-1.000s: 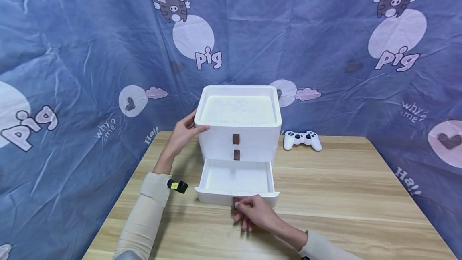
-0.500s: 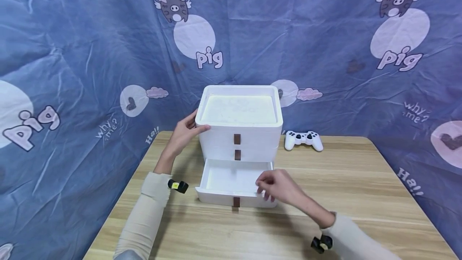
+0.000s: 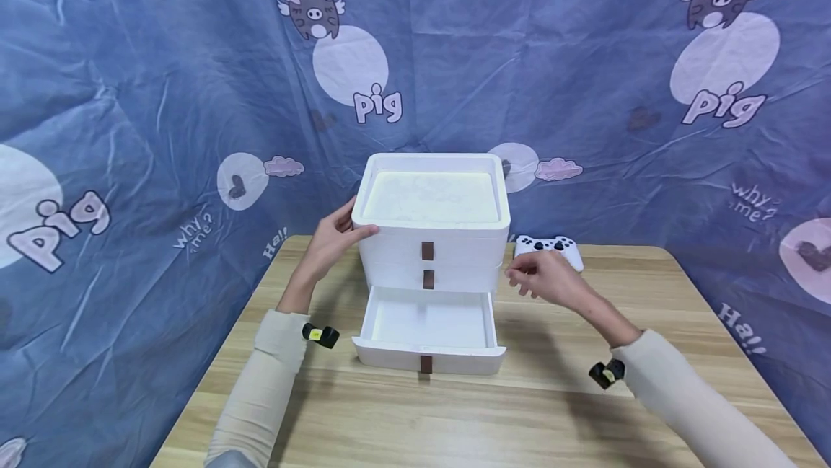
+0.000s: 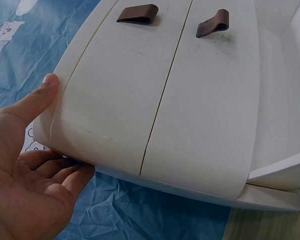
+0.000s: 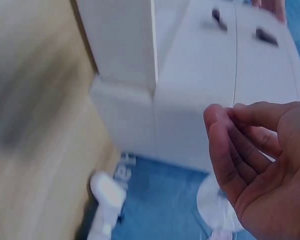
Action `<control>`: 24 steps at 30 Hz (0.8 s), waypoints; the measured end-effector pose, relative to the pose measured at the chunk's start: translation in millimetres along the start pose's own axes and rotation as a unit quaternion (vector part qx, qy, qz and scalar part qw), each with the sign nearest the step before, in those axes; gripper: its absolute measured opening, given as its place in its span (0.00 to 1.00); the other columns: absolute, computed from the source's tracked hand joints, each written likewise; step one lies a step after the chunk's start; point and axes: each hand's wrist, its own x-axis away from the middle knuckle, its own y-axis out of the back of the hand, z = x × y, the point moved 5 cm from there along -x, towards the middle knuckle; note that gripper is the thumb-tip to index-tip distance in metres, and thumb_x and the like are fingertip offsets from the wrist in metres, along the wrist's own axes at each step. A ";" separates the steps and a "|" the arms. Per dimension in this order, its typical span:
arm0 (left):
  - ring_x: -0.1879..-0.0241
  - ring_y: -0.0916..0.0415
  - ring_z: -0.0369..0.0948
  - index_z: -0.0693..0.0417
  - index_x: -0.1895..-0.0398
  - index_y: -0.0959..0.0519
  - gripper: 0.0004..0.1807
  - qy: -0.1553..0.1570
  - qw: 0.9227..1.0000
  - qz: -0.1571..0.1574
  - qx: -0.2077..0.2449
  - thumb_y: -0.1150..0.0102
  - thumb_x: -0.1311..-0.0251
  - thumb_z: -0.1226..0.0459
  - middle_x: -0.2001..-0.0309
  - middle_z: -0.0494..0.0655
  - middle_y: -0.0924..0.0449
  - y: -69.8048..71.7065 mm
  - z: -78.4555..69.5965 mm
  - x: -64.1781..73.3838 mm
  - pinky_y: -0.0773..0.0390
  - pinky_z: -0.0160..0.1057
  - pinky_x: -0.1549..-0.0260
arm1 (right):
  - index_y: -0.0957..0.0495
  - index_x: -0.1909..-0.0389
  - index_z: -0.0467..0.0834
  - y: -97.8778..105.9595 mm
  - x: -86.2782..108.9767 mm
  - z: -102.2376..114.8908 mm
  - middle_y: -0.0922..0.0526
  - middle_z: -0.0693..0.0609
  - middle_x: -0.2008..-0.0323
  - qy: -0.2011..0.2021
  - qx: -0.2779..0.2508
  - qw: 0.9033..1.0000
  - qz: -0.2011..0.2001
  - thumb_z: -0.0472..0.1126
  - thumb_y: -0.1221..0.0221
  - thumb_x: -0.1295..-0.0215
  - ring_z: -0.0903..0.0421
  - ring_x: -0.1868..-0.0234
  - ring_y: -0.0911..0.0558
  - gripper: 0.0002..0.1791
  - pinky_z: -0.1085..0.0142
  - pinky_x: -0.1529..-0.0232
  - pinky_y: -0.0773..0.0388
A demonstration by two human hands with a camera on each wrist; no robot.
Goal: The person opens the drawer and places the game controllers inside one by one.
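Observation:
A white drawer cabinet [image 3: 389, 255] with brown pull tabs stands on the table, its bottom drawer [image 3: 425, 361] pulled out. Nothing lies in that drawer. My left hand [image 3: 327, 241] holds the cabinet's upper left corner; in the left wrist view the thumb [image 4: 46, 92] rests on the front edge and the other fingers touch the side. My right hand [image 3: 548, 277] is in the air right of the cabinet, fingers loosely curled, holding nothing. Behind it, partly hidden, is a white game controller [image 3: 573, 254], also visible low in the right wrist view.
The cabinet's top is a shallow tray with a raised rim [image 3: 431, 225]. A blue printed cloth [image 3: 454, 57] hangs behind and at both sides of the wooden table [image 3: 402, 425].
My right hand has let go of the bottom drawer's brown tab and moved up and right, towards the game controller. The left hand stays on the cabinet corner.

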 end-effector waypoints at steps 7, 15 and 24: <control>0.20 0.35 0.50 0.45 0.15 0.41 0.52 -0.003 1.000 0.000 0.002 0.22 0.38 0.53 0.17 0.52 0.38 1.8 0.9 0.8 0.29 0.50 0.24 | 0.10 0.62 0.39 24.2 -20.2 -20.4 0.09 0.49 0.71 0.018 0.087 0.995 -0.041 0.34 0.33 0.30 0.61 0.75 0.15 0.04 0.68 0.73 0.20; 0.22 0.31 0.48 0.41 0.15 0.39 0.51 0.006 1.000 0.000 -0.001 0.21 0.39 0.51 0.19 0.49 0.35 0.9 3.6 -1.3 0.26 0.52 0.26 | 0.11 0.55 0.36 35.7 -37.8 -45.9 0.08 0.40 0.60 0.028 0.143 0.989 -0.039 0.34 0.32 0.32 0.42 0.58 0.09 0.08 0.46 0.53 0.14; 0.23 0.31 0.48 0.41 0.15 0.39 0.52 0.008 1.000 0.001 -0.003 0.21 0.39 0.50 0.19 0.49 0.35 0.9 4.1 -3.1 0.25 0.52 0.27 | 0.20 0.39 0.28 39.4 -59.2 -75.4 0.16 0.28 0.40 -0.001 0.155 0.987 0.032 0.34 0.32 0.34 0.27 0.36 0.21 0.24 0.33 0.34 0.24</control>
